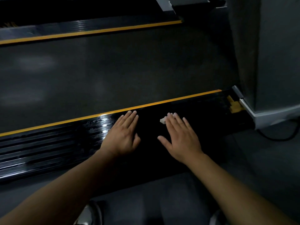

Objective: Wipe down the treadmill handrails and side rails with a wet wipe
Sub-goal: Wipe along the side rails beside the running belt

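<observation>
Right hand (180, 135) lies flat, pressing the wet wipe (163, 120) onto the near side rail (56, 143); left hand (121, 137) flat beside it, empty. Long lengthwise strokes look best.

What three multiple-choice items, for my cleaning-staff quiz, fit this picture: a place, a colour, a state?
1. Where is the small white wet wipe?
A. Under the fingertips of the right hand, on the glossy black side rail.
B. On the grey belt.
C. On the floor.
2. The thin stripe along that rail's edge is:
A. red.
B. yellow.
C. white.
3. The left hand is:
A. fisted.
B. gripping a bottle.
C. flat on the rail.
Answers: 1 A, wipe peeks from under fingers; 2 B, yellow line; 3 C, fingers straight.
</observation>
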Demonstrator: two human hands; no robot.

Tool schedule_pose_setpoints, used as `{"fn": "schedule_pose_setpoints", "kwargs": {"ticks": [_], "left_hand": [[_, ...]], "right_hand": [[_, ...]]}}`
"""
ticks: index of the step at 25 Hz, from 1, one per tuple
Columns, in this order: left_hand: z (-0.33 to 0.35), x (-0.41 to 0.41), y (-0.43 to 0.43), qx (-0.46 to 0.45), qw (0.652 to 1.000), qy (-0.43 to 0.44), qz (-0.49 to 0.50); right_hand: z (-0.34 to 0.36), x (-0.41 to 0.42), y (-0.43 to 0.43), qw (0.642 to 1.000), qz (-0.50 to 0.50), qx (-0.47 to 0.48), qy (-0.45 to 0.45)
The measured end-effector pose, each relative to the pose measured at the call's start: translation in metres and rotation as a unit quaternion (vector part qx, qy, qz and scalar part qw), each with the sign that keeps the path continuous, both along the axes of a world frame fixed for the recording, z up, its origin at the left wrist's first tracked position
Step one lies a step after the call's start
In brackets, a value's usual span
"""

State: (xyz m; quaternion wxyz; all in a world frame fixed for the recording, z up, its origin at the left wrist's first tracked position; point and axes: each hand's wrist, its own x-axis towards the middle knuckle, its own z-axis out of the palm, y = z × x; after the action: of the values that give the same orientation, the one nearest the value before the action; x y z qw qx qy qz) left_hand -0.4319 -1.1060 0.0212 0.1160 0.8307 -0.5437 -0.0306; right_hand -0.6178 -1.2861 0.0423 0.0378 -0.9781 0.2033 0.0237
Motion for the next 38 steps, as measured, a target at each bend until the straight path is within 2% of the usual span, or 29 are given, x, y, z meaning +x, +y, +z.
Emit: {"fn": "schedule_pose_setpoints", "kwargs": {"ticks": [3, 7, 12, 15, 19, 22, 26, 30, 33, 37, 38], "left_hand": [[-0.001, -0.001, -0.001, 0.000, 1.000, -0.005, -0.003], [0.001, 0.000, -0.001, 0.007, 1.000, 0.001, -0.001], [0.002, -0.001, -0.001, 0.007, 1.000, 0.002, -0.003], [0.001, -0.001, -0.001, 0.004, 1.000, 0.000, -0.001], [0.002, -0.003, -0.001, -0.001, 1.000, 0.001, -0.002], [0.004, -0.002, -0.002, 0.003, 1.000, 0.004, 0.000], [0.006, -0.003, 0.000, 0.010, 1.000, 0.002, -0.002], [0.006, -0.002, -0.001, 0.007, 1.000, -0.001, -0.002], [0.005, -0.002, 0.000, 0.008, 1.000, 0.000, -0.004], [0.007, -0.003, -0.001, 0.010, 1.000, -0.010, -0.003], [0.009, -0.004, 0.000, 0.012, 1.000, -0.012, 0.002]], "right_hand": [[-0.011, -0.008, 0.013, 0.998, 0.055, -0.014, -0.011], [-0.008, -0.014, 0.001, 0.999, 0.008, -0.021, -0.030], [-0.016, -0.017, 0.014, 0.996, 0.067, -0.039, -0.035], [-0.015, -0.019, 0.011, 0.998, 0.014, -0.038, -0.054], [-0.026, -0.025, 0.024, 0.994, 0.068, -0.055, -0.072], [-0.026, -0.030, 0.015, 0.994, 0.013, -0.052, -0.096], [-0.033, -0.037, 0.021, 0.989, 0.068, -0.077, -0.101], [-0.032, -0.043, 0.014, 0.990, 0.008, -0.073, -0.116], [-0.039, -0.048, 0.023, 0.987, 0.068, -0.082, -0.119], [-0.037, -0.058, 0.006, 0.989, -0.038, -0.064, -0.128], [-0.039, -0.059, 0.010, 0.990, -0.033, -0.063, -0.118]]}}
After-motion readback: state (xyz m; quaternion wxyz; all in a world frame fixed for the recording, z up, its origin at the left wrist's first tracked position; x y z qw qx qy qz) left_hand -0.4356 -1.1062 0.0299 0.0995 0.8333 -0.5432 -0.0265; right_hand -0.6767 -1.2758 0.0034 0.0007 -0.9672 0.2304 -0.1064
